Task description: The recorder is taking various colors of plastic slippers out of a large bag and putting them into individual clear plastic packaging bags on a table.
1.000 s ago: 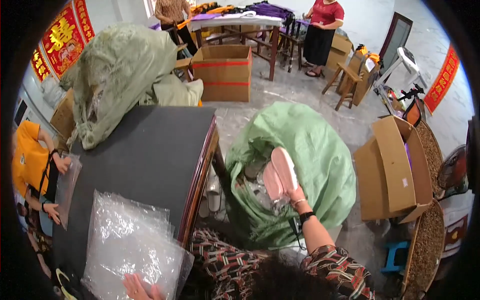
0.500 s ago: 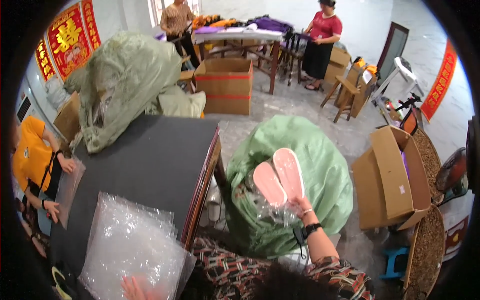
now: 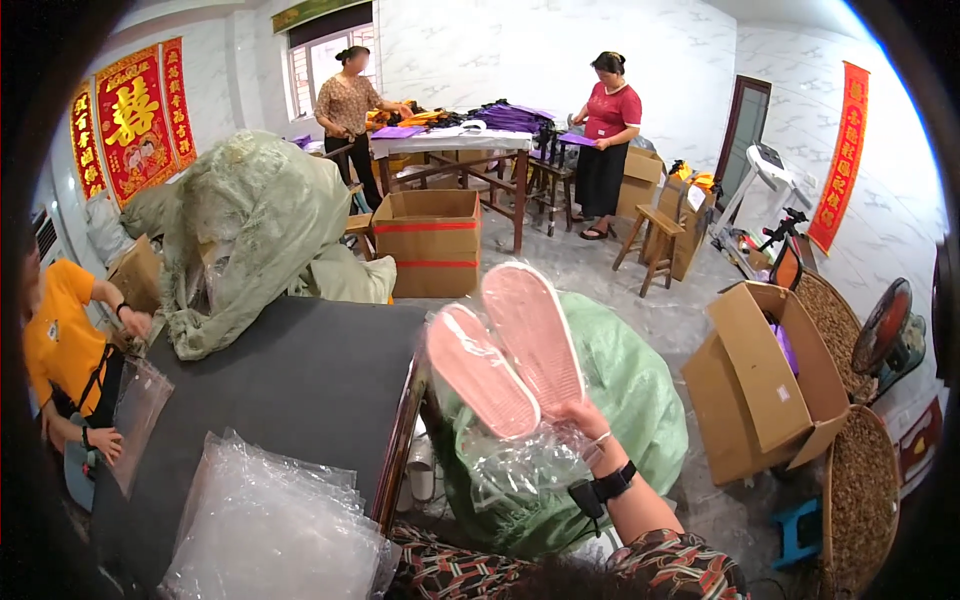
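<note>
My right hand (image 3: 580, 425) is closed on a clear plastic bag (image 3: 520, 465) and the pair of pink slippers (image 3: 537, 335) with it. Both slippers have white rims and point away from me, side by side, held up in front of a large green sack (image 3: 635, 400). The loose lower part of the bag hangs crumpled below them. My left hand is out of view. At the near end of the dark table (image 3: 310, 360), left of my right hand, lies a stack of flat clear plastic bags (image 3: 270, 525).
A co-worker in an orange top (image 3: 75, 320) handles a clear bag at the table's left edge. A grey-green sack (image 3: 260, 220) is heaped at the far end. An open carton (image 3: 740, 390) stands on the right, beside a blue stool (image 3: 797, 530). Two people stand at a farther table (image 3: 455, 145).
The slippers have come up closer and slightly left in my right hand. My left hand, earlier over the stack of plastic bags, has gone out of view. The view has tilted upward.
</note>
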Motion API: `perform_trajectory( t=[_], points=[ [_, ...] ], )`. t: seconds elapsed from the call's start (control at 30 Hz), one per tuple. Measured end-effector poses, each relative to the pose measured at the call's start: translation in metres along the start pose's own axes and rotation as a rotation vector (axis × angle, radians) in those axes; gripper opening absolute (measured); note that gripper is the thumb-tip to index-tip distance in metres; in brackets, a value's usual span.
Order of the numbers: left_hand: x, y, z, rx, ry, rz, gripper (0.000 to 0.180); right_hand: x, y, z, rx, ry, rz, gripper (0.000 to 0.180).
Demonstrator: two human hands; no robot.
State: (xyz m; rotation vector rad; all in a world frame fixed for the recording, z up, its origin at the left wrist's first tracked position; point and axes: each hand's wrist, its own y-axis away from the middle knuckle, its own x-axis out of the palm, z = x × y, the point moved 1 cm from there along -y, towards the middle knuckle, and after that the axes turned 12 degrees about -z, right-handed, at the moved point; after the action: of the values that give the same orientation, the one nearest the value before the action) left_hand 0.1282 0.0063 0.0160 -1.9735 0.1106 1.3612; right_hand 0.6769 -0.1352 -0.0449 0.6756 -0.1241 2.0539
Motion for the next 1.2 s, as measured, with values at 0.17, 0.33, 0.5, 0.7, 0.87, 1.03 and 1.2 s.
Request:
perform_trajectory(
  t=[0.17,0.33,0.5,0.7,0.87,1.03,1.2],
  points=[
    [-0.028,-0.022,-0.061,-0.153,0.496,-0.065,0.044,0.129,0.046,0.034,0.034,0.081,0.226,0.03],
    [-0.035,-0.032,-0.082,-0.062,0.566,-0.134,0.085,0.217,0.081,0.014,0.106,0.177,0.44,0.047],
    [-0.049,-0.051,-0.092,0.234,0.369,-0.348,0.111,0.275,0.121,-0.018,0.228,0.089,0.671,0.059],
    [-0.048,-0.048,-0.088,0.211,0.161,-0.268,0.097,0.308,0.168,-0.043,0.227,-0.061,0.69,0.084],
    [-0.065,-0.061,-0.089,0.156,0.153,-0.439,0.077,0.318,0.195,-0.064,0.204,-0.06,0.754,0.065],
    [-0.08,-0.074,-0.091,0.063,0.299,-0.52,0.039,0.297,0.213,-0.069,0.135,0.068,0.692,0.027],
    [-0.066,-0.073,-0.096,0.293,0.275,-0.86,0.034,0.263,0.195,-0.072,0.169,0.318,0.747,0.059]
  ],
)
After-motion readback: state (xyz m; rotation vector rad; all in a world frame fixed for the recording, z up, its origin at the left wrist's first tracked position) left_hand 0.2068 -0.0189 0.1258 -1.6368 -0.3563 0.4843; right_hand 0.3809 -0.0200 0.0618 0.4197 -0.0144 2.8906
